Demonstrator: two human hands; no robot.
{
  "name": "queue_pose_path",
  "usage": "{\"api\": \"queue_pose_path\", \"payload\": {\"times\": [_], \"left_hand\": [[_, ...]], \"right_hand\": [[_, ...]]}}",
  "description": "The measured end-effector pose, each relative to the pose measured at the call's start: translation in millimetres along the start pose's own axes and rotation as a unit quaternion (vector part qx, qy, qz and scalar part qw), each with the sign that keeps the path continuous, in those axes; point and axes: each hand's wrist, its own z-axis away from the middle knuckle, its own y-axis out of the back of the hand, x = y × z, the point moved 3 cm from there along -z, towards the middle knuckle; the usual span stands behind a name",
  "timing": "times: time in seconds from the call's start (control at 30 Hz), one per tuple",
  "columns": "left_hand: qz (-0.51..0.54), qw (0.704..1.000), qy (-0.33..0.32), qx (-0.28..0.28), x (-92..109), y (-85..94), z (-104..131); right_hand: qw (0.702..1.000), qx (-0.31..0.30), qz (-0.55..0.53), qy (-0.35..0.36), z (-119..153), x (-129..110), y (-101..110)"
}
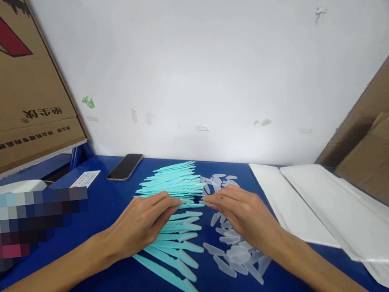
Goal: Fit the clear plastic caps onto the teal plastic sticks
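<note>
A teal eyebrow razor point(190, 205) lies level between my hands. Its handle end is pinched in the closed fingers of my left hand point(148, 217). At its blade end, my right hand point(247, 210) is closed in a pinch on what looks like a small clear cap, mostly hidden by the fingertips. More teal razors point(169, 173) are heaped beyond my left hand. Others lie fanned out nearer me, blade ends to the right, with one razor point(175, 274) closest. Loose clear plastic caps point(237, 254) are scattered under and beside my right hand, with more caps point(218, 180) behind it.
White flat packets point(309, 199) lie overlapping on the right of the blue table point(119, 291). A phone point(125, 166) and a printed card point(86, 178) rest at the back left. Cardboard boxes point(14, 99) stand on both sides, and a white wall point(208, 71) closes the back.
</note>
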Motion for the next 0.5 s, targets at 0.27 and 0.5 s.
{"api": "queue_pose_path", "payload": {"times": [0.27, 0.5], "left_hand": [[0.013, 1.000, 0.001, 0.012, -0.5, -0.5, 0.3], [0.039, 0.999, 0.028, 0.012, -4.6, -4.4, 1.8]], "right_hand": [[0.997, -0.024, -0.064, -0.038, -0.9, 2.4, 0.7], [0.993, -0.047, -0.094, -0.053, -1.3, 2.6, 3.3]]}}
